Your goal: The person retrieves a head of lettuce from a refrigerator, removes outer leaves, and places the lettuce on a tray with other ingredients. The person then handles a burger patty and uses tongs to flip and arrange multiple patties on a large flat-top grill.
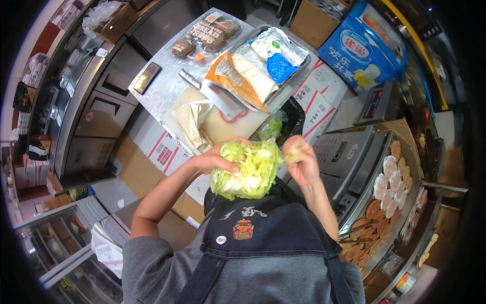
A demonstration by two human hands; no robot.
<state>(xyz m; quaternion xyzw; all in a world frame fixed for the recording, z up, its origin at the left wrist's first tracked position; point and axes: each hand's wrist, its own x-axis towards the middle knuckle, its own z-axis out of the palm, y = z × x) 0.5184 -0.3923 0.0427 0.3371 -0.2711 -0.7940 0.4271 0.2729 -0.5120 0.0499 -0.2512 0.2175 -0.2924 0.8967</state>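
My left hand [218,159] grips a head of lettuce [246,171] in front of my apron, thumb across its pale inner leaves. Just to the right, my right hand [302,157] is raised with its fingers closed on a small pale piece of lettuce leaf [298,152]. Behind the lettuce head, a black bin bag [298,114] gapes beside the table, with green lettuce leaves [271,129] in it. A cleaver [222,98] lies on the cutting board [216,129], next to a crumpled paper bag [193,121].
On the table [167,95] are a phone [147,78], bagged hamburger buns [212,34] and a metal tray [307,62] with foil and food packages. A griddle [376,228] covered with patties stands to my right. A blue freezer [357,45] is beyond; steel cabinets [102,98] line the left.
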